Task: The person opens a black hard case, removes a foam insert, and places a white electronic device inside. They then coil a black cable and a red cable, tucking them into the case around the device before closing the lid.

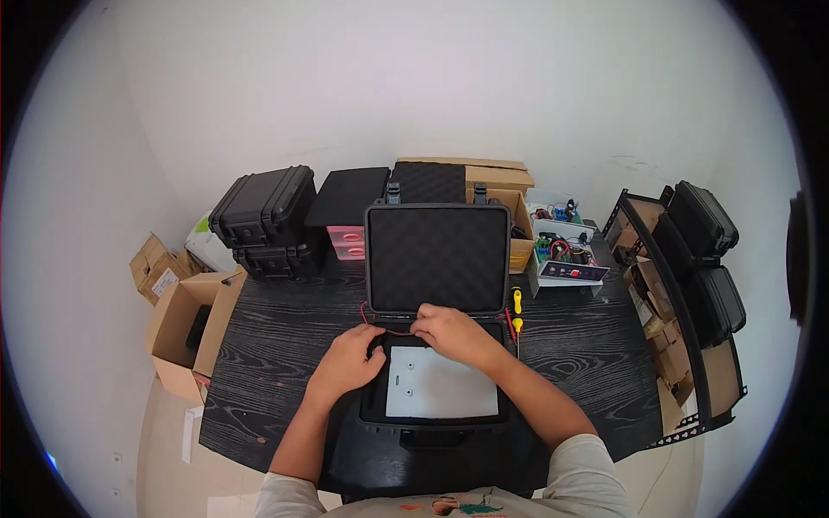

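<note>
In front of me a black hard case (370,414) stands open, its lid upright and lined with dark egg-crate foam (439,259). A light grey panel (445,388) with small fittings on its left side lies inside the case base. A thin reddish wire (398,332) runs along the hinge side of the base, between my two hands. My left hand (347,363) is closed on the wire at the back left corner. My right hand (453,335) pinches the wire near the middle of the hinge side, its fingertips partly hidden. Another loop of red wire (363,311) sticks out left of the lid.
Yellow-handled screwdrivers (518,312) lie right of the case. Behind them stand opened electronics units (566,259) and a cardboard box (518,246). Stacked black cases (268,211) and a pink drawer unit (347,242) are at back left. A shelf rack (691,319) borders the right.
</note>
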A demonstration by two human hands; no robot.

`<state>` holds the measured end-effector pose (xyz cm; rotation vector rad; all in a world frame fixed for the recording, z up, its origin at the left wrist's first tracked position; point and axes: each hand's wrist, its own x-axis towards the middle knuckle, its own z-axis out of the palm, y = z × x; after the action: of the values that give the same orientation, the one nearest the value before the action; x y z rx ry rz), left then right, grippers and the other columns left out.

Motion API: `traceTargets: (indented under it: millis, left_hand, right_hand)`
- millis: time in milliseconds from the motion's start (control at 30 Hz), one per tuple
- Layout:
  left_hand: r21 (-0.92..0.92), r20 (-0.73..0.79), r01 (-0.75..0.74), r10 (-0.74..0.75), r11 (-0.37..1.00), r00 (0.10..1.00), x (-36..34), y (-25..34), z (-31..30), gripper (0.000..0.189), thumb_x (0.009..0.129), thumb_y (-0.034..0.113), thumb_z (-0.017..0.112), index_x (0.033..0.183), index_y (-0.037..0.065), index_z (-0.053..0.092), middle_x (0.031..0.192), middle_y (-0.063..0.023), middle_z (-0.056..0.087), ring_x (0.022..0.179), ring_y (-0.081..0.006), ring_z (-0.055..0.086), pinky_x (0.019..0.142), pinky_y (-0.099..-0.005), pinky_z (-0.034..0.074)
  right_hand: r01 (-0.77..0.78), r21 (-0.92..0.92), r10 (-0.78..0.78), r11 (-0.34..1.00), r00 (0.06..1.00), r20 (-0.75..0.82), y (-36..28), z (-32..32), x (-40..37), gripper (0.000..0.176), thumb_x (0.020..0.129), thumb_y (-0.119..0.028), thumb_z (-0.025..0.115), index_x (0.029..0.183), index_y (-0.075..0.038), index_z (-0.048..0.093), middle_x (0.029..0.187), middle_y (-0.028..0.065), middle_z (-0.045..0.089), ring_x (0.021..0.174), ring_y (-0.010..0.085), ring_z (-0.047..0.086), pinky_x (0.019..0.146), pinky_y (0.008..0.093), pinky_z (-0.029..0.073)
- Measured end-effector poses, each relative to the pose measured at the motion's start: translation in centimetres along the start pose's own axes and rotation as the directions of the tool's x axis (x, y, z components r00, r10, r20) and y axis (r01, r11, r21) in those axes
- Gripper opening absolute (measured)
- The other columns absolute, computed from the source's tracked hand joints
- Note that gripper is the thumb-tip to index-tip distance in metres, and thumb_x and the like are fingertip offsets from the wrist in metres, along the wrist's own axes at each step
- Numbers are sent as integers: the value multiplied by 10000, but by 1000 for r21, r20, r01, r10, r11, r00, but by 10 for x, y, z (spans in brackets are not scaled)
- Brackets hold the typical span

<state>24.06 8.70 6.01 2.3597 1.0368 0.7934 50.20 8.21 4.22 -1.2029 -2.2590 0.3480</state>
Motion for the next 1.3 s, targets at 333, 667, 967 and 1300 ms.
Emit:
traceTargets:
  millis: [333,667,967,1300]
  left_hand:
    - [154,9,-12,11,988,1000,17,-5,18,128,823,67,668,863,-52,644,962,-255,709,918,-436,669,876,-504,542]
    - [212,2,-20,20,977,1000,21,-19,35,138,863,69,653,892,-44,727,985,-202,700,985,-392,632,906,-482,528]
    - [120,-92,-29,40,992,995,1,-14,45,321,962,61,593,1282,49,620,1313,-158,579,1255,-364,520,1067,-459,393]
    - [38,93,-91,87,995,992,2,-14,37,611,1042,320,566,1559,23,430,1627,-241,376,1543,-447,282,1261,-613,192]
  right_hand:
    - [46,-233,-59,971,997,-51,-2,4,-21,267,903,-198,775,1135,-67,778,1033,78,701,1006,295,692,850,431,588]
    - [-41,-290,-1,956,990,-141,-5,15,-19,155,957,-164,697,1028,-36,748,1001,123,731,910,303,753,795,407,623]
    - [-69,-172,83,983,994,73,-13,20,-23,348,974,-270,696,1243,-50,717,966,180,771,909,378,759,809,481,615]
    - [-90,-54,96,994,988,119,-7,16,-22,407,959,-269,700,1325,-88,698,1073,200,782,972,417,749,887,519,596]
